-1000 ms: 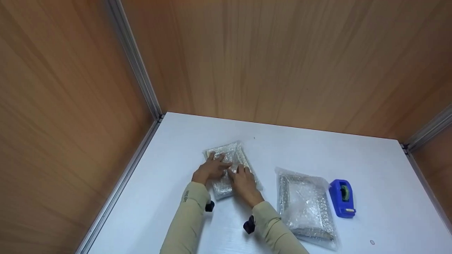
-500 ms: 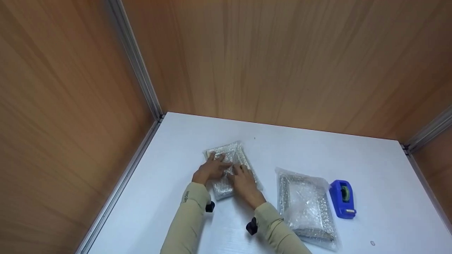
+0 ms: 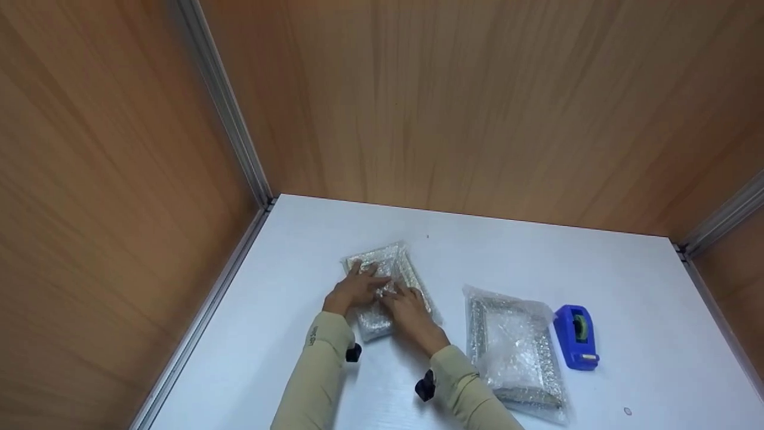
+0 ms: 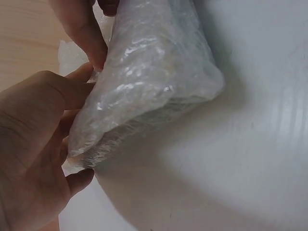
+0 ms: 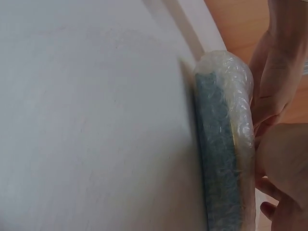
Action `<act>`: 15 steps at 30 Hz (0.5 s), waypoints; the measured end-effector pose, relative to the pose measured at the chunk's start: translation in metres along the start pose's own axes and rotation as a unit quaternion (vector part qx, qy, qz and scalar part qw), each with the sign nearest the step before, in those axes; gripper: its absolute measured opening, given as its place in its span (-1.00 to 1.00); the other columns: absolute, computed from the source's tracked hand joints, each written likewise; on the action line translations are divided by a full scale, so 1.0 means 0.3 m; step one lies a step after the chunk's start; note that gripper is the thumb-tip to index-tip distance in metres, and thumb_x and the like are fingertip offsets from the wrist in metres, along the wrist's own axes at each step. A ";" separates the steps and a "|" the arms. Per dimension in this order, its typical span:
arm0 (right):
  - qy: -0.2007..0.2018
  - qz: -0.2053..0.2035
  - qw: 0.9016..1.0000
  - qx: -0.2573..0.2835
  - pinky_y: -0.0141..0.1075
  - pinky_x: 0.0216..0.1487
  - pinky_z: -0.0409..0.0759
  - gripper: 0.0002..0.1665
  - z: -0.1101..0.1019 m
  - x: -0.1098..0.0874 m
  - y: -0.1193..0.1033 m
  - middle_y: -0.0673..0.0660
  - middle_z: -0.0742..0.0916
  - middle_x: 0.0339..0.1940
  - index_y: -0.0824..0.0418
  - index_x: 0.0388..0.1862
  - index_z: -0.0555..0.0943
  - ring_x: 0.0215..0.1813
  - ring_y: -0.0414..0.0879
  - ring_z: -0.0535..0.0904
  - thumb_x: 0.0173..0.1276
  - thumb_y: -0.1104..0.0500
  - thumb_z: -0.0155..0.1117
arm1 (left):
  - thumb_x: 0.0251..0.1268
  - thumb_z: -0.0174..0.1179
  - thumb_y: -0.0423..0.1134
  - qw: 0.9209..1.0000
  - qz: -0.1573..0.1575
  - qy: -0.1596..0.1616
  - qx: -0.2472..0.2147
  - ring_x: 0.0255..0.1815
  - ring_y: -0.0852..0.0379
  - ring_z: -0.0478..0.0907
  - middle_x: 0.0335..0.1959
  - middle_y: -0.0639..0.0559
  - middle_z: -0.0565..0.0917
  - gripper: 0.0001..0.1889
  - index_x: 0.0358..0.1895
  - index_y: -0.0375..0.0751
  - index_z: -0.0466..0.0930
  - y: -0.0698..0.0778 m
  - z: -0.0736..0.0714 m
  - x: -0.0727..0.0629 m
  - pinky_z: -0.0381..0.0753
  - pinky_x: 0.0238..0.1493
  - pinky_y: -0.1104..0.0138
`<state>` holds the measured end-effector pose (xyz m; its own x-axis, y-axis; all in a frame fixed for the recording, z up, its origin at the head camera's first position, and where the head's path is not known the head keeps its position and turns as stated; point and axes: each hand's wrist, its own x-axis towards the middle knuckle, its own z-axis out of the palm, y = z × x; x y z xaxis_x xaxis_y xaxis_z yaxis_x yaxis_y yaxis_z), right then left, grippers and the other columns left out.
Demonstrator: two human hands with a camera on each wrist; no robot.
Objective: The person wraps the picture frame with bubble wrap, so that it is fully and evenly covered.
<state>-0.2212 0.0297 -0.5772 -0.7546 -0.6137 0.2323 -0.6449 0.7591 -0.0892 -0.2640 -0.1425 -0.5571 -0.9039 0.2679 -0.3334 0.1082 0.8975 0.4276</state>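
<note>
A flat package in bubble wrap [image 3: 375, 323] lies on the white table, under both hands. My left hand [image 3: 353, 289] rests over its left side, fingers stretched across the top and thumb reaching toward the middle. Beside that thumb, my right hand [image 3: 412, 312] bends its fingers at the middle of the wrap, seemingly pinching a bit of the film; its fingertips are partly hidden. From the left wrist, the folded bubble wrap end [image 4: 144, 72] looks puffy. Through the wrapped side [image 5: 219, 144] in the right wrist view, a dark blue-green edge shows.
Right of the hands lies a second bubble-wrapped package [image 3: 519, 343], flat and rectangular. A blue tape dispenser [image 3: 576, 337] with a green roll stands beside it. Wooden panels [image 3: 477, 107] enclose the white table [image 3: 322, 233] at the back and sides.
My right hand's fingers have shifted slightly down and stretched further left over the wrap. My left hand and the package stay nearly in place.
</note>
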 end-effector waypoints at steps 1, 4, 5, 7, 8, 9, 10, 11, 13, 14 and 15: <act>0.002 0.003 1.000 0.014 0.08 0.19 0.44 -0.62 0.000 -0.001 -0.002 0.04 0.68 0.14 0.07 0.08 0.62 0.34 0.16 0.41 0.31 0.31 0.11 | 0.43 -0.02 -0.11 1.000 -0.001 0.000 -0.001 0.59 -0.11 -0.34 0.57 0.13 -0.02 -0.53 0.34 0.42 0.31 -0.002 0.000 0.000 0.00 0.44 -0.21; -0.004 0.020 0.997 0.069 0.12 0.23 0.39 -0.62 -0.004 -0.008 -0.012 0.05 0.70 0.11 0.06 0.06 0.62 0.35 0.19 0.40 0.30 0.32 0.12 | 0.41 0.00 -0.09 1.000 -0.002 0.004 -0.003 0.59 -0.10 -0.35 0.57 0.14 -0.02 -0.53 0.34 0.42 0.32 -0.010 0.001 0.002 -0.01 0.45 -0.18; -0.007 0.026 0.996 0.088 0.14 0.24 0.37 -0.62 -0.008 -0.012 -0.017 0.05 0.70 0.11 0.07 0.06 0.61 0.35 0.20 0.39 0.28 0.32 0.15 | 0.41 0.02 -0.10 1.000 0.000 0.007 -0.003 0.59 -0.10 -0.35 0.57 0.14 -0.02 -0.53 0.34 0.41 0.32 -0.013 0.002 0.003 0.00 0.45 -0.18; -0.013 0.038 0.992 0.121 0.16 0.26 0.35 -0.60 -0.016 -0.023 -0.027 0.06 0.70 0.10 0.09 0.07 0.61 0.34 0.22 0.39 0.26 0.34 0.18 | 0.40 0.04 -0.11 1.000 0.006 0.017 0.003 0.58 -0.12 -0.34 0.56 0.12 -0.01 -0.52 0.34 0.40 0.33 -0.018 0.005 0.005 0.04 0.45 -0.16; -0.016 0.046 0.989 0.140 0.18 0.27 0.32 -0.60 -0.022 -0.029 -0.033 0.06 0.70 0.10 0.10 0.07 0.61 0.35 0.23 0.38 0.27 0.35 0.18 | 0.39 0.05 -0.12 1.000 0.009 0.024 0.009 0.58 -0.13 -0.32 0.56 0.12 0.00 -0.51 0.34 0.39 0.33 -0.021 0.006 0.007 0.05 0.45 -0.14; -0.014 0.052 0.986 0.156 0.20 0.27 0.31 -0.61 -0.028 -0.037 -0.039 0.08 0.70 0.10 0.12 0.07 0.62 0.34 0.24 0.39 0.27 0.36 0.18 | 0.39 0.06 -0.13 0.999 0.012 0.033 0.011 0.58 -0.13 -0.31 0.56 0.11 0.02 -0.51 0.34 0.38 0.34 -0.023 0.008 0.008 0.07 0.45 -0.13; -0.010 0.058 0.984 0.170 0.21 0.27 0.31 -0.62 -0.032 -0.045 -0.044 0.09 0.70 0.10 0.13 0.06 0.62 0.34 0.25 0.39 0.28 0.36 0.18 | 0.39 0.07 -0.14 0.999 0.016 0.042 0.018 0.58 -0.14 -0.29 0.56 0.10 0.03 -0.51 0.34 0.37 0.34 -0.025 0.010 0.010 0.08 0.45 -0.11; -0.005 0.063 0.981 0.183 0.21 0.28 0.30 -0.64 -0.037 -0.053 -0.049 0.11 0.70 0.09 0.15 0.05 0.62 0.33 0.26 0.39 0.29 0.35 0.17 | 0.39 0.07 -0.15 0.998 0.021 0.051 0.023 0.58 -0.16 -0.28 0.55 0.09 0.04 -0.51 0.34 0.36 0.34 -0.026 0.011 0.011 0.08 0.46 -0.10; 0.008 0.073 0.976 0.203 0.22 0.28 0.29 -0.67 -0.047 -0.072 -0.058 0.13 0.70 0.10 0.17 0.04 0.64 0.32 0.28 0.40 0.33 0.33 0.13 | 0.38 0.08 -0.17 0.996 0.038 0.072 0.036 0.57 -0.20 -0.23 0.55 0.04 0.07 -0.51 0.34 0.32 0.36 -0.028 0.014 0.013 0.10 0.46 -0.09; 0.014 0.077 0.975 0.210 0.22 0.28 0.29 -0.68 -0.052 -0.083 -0.062 0.14 0.69 0.10 0.17 0.03 0.64 0.32 0.28 0.41 0.34 0.32 0.12 | 0.38 0.08 -0.17 0.995 0.045 0.081 0.040 0.57 -0.22 -0.21 0.55 0.03 0.07 -0.50 0.35 0.30 0.35 -0.029 0.016 0.012 0.09 0.46 -0.08; 0.020 0.079 0.973 0.215 0.22 0.27 0.29 -0.68 -0.056 -0.093 -0.065 0.15 0.69 0.10 0.19 0.02 0.64 0.31 0.28 0.41 0.33 0.32 0.12 | 0.39 0.08 -0.17 0.994 0.053 0.088 0.044 0.56 -0.24 -0.19 0.54 0.01 0.08 -0.50 0.36 0.29 0.35 -0.029 0.018 0.012 0.10 0.46 -0.08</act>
<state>-0.1855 0.0356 -0.5656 -0.8486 -0.4812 0.2197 -0.5190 0.6770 -0.5218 -0.2659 -0.1476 -0.5666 -0.9433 0.3038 -0.1341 0.2357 0.8970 0.3740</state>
